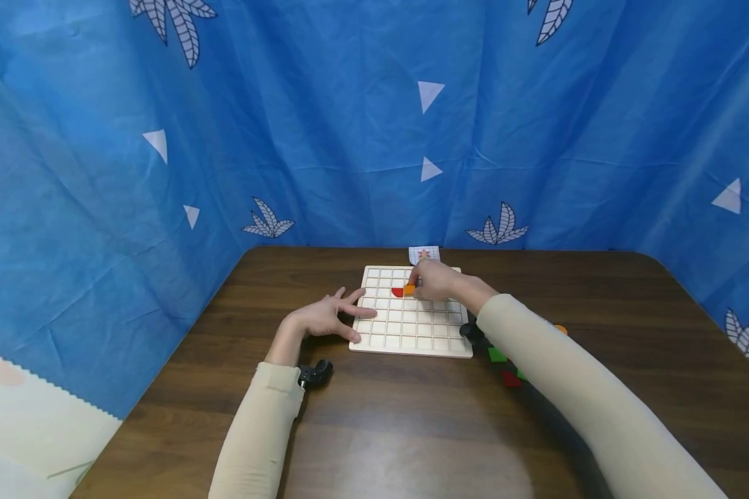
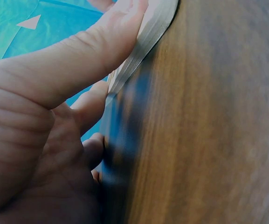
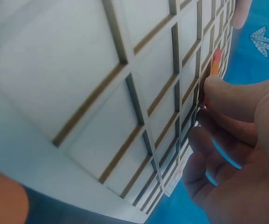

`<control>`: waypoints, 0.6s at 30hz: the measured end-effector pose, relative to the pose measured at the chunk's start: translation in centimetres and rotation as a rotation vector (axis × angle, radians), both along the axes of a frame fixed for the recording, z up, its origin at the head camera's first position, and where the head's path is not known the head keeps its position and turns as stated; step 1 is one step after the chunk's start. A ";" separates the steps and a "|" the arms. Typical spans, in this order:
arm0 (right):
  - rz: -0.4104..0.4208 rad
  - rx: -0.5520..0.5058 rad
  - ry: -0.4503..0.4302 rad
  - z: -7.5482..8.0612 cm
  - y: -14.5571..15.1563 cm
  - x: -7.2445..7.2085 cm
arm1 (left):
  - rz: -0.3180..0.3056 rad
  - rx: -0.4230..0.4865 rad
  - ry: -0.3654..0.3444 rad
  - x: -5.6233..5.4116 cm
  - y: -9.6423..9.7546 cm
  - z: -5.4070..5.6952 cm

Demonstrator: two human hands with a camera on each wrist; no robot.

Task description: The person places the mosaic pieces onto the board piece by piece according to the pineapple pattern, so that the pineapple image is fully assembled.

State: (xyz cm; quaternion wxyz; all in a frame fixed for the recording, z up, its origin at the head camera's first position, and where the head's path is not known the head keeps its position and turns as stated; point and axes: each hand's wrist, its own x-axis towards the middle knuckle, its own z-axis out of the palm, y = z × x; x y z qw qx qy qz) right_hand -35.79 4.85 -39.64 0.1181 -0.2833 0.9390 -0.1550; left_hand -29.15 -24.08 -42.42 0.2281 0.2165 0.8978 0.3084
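Observation:
A pale wooden grid board [image 1: 387, 342] lies on the dark brown table. On its upper middle sits a red piece with a rounded lower edge [image 1: 397, 292], and right beside it is an orange block [image 1: 408, 290]. My right hand [image 1: 440, 281] pinches that orange block between thumb and fingers, low over the grid; the right wrist view has the thumb [image 3: 232, 95] against its side. With spread fingers, my left hand [image 1: 324, 317] rests along the board's left edge. In the left wrist view, the left thumb [image 2: 73, 65] reaches the board's side.
Behind the board stands a small printed card [image 1: 419, 254], partly hidden by the right hand. Right of the board, green [image 1: 496, 355], red [image 1: 511, 378] and orange [image 1: 560, 328] pieces lie partly under the right sleeve. A blue curtain [image 1: 362, 138] hangs behind the table.

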 end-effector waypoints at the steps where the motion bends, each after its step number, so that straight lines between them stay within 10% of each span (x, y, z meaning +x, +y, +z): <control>1: 0.000 -0.002 0.000 0.0 0.0 0.0 | 0.003 -0.001 -0.002 0.0 0.0 0.0; 18: -0.025 0.029 0.010 0.1 0.0 0.8 | 0.012 0.009 -0.011 -0.2 0.0 -0.2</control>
